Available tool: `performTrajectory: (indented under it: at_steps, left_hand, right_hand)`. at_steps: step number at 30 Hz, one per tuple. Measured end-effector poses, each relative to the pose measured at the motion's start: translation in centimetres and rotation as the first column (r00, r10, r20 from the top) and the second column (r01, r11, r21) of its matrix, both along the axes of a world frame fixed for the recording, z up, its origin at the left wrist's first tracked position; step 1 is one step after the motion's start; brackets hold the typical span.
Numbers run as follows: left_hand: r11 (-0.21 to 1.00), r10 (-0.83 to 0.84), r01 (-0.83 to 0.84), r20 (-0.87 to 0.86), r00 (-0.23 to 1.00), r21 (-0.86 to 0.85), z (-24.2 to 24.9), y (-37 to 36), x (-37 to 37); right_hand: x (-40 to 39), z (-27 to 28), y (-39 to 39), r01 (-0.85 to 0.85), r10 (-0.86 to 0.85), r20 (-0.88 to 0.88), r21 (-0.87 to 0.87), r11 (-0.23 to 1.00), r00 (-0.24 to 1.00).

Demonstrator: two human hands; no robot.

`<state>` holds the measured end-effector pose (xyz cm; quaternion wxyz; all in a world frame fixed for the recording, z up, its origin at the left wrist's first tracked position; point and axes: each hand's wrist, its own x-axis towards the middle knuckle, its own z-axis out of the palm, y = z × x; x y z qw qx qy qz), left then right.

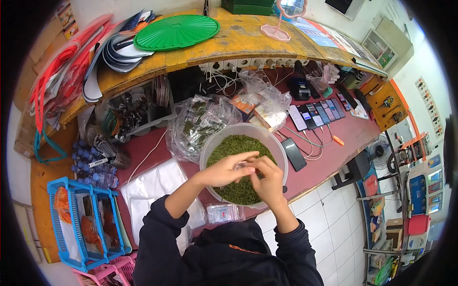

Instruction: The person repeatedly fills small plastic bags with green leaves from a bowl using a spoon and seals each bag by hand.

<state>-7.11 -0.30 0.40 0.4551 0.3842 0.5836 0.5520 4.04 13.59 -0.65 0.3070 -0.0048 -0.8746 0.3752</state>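
My left hand (224,170) reaches in from the left over a round, translucent plastic tub (204,159). Its fingers and thumb curl around what looks like a small piece of clear plastic (238,166), mostly hidden. My right hand (268,179) meets it from the right, fingers bent and pinched close to the left fingertips; what they hold, if anything, is hidden. Below both hands, the tub contains a mass of finely chopped green dried leaves (241,143).
Behind the tub lie crumpled clear plastic bags (200,121). Several phones (315,115) and cables are at right, with a dark phone (293,154) beside the tub. White plastic sheets (155,183), a small packet (223,213) and a blue basket (71,229) are to the left.
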Motion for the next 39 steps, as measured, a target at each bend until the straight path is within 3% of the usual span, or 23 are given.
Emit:
performTrajectory:
  at_steps: [1,4,6,8,10,11,12,13,14,16,18,20,22,24,25,28,30,34,37,39]
  left_hand:
    - [0.992,0.057,-0.053,-0.027,0.998,0.114,-1.1,0.2,0.2]
    - [0.983,0.179,-0.176,-0.067,0.982,0.043,-1.3,-0.1,-1.1]
    - [0.988,0.149,-0.148,-0.045,0.988,0.032,-1.2,0.0,-0.8]
    - [0.990,0.046,-0.005,-0.297,0.954,0.138,-1.7,0.3,-0.6]
    - [0.982,0.114,-0.063,-0.292,0.949,0.180,-1.2,0.6,-0.1]
    - [0.907,0.421,-0.312,-0.615,0.667,0.283,-1.1,0.6,0.0]
    - [0.754,0.600,-0.462,-0.775,0.198,0.466,-0.9,0.7,0.2]
    - [0.653,0.654,-0.519,-0.756,0.021,0.551,-0.1,0.9,0.7]
    - [0.658,0.654,-0.513,-0.756,0.024,0.552,0.1,0.8,1.1]
    - [0.808,0.562,-0.387,-0.778,0.279,0.445,-0.2,0.5,2.4]
    - [0.822,0.540,-0.387,-0.789,0.293,0.418,-0.7,1.2,3.0]
    - [0.834,0.514,-0.400,-0.798,0.315,0.380,-1.1,1.3,3.0]
    - [0.841,0.511,-0.394,-0.785,0.351,0.371,-1.0,1.2,2.9]
    - [0.879,0.470,-0.363,-0.695,0.544,0.310,-0.7,1.0,3.3]
    - [0.879,0.469,-0.364,-0.695,0.545,0.308,-0.7,1.1,3.6]
    - [0.889,0.456,-0.342,-0.659,0.598,0.305,-0.8,1.3,4.0]
    - [0.862,0.504,-0.338,-0.711,0.490,0.378,-1.1,1.4,4.0]
    - [0.866,0.492,-0.366,-0.710,0.504,0.340,-0.6,1.1,3.9]
    - [0.865,0.496,-0.372,-0.684,0.535,0.336,-0.8,1.1,4.0]
    - [0.894,0.448,-0.330,-0.645,0.620,0.304,-0.9,1.2,4.1]
  right_hand:
    - [0.3,-0.3,0.7,0.008,-0.007,0.020,-0.018,1.000,1.000]
    - [1.0,1.1,1.7,0.051,-0.045,0.121,-0.042,0.998,0.992]
    - [0.9,1.9,1.0,0.031,0.004,0.189,-0.179,0.983,0.982]
    - [0.9,1.3,0.9,0.048,-0.025,0.188,-0.119,0.992,0.982]
    - [1.2,0.9,1.3,0.119,-0.075,0.226,-0.185,0.976,0.971]
    - [1.4,0.7,1.8,0.187,-0.142,0.244,-0.173,0.967,0.959]
    - [1.7,0.5,2.4,0.196,-0.151,0.245,-0.174,0.965,0.958]
    - [1.9,0.3,3.0,0.218,-0.165,0.283,-0.166,0.962,0.945]
    - [1.9,0.2,3.4,0.239,-0.180,0.318,-0.158,0.958,0.931]
    - [2.0,0.2,3.1,0.205,-0.168,0.272,-0.111,0.973,0.948]
    - [1.6,-0.2,2.5,0.033,-0.030,0.069,-0.054,0.998,0.997]
    - [2.2,0.4,1.8,0.004,0.010,0.165,-0.086,0.996,0.986]
    - [2.6,0.4,1.5,0.089,0.010,0.272,-0.348,0.933,0.962]
    - [2.7,0.4,1.8,0.130,-0.056,0.257,-0.279,0.951,0.965]
    - [2.8,0.4,1.9,0.173,-0.123,0.233,-0.207,0.963,0.965]
    - [2.9,0.2,1.7,0.171,-0.118,0.242,-0.213,0.962,0.963]
    - [2.9,0.7,1.5,0.144,-0.082,0.264,-0.225,0.964,0.961]
    - [2.7,0.2,1.1,0.077,-0.016,0.218,-0.272,0.959,0.976]
    - [3.0,0.9,1.5,0.111,-0.052,0.235,-0.246,0.963,0.971]
    - [2.9,0.7,1.8,0.093,-0.028,0.238,-0.265,0.960,0.971]
